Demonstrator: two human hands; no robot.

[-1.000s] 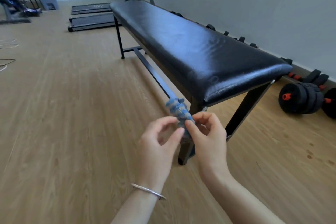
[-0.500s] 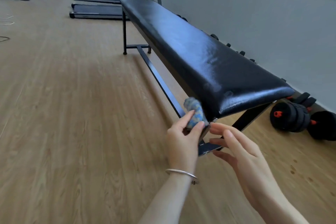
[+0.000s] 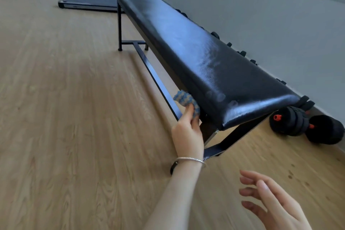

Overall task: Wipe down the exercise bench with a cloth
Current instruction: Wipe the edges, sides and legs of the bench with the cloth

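The task was judged to be at its very start. A small bunched blue cloth [image 3: 184,100] was held pinched between the thumb and curled fingers of the left hand [image 3: 188,132], on whose wrist a thin silver bangle [image 3: 190,159] was worn. The cloth was positioned at the near left side edge of the black padded bench top [image 3: 205,58], just beside the side face of the pad; whether contact had been made could not be determined. The right hand [image 3: 270,201] was kept low and well apart from the bench, with its fingers spread and relaxed and nothing held. Faint round smudges [image 3: 218,97] and dull patches were visible on the glossy upholstery near the near end, so the top surface was assessed as not yet wiped. The full length of the pad, its far end, both side faces and possibly the black steel floor rail [image 3: 155,78] were considered left to be done. Black dumbbells [image 3: 298,125] lay on the wooden floor [image 3: 74,117] beside the near end, and treadmills [image 3: 89,2] stood beyond the far end
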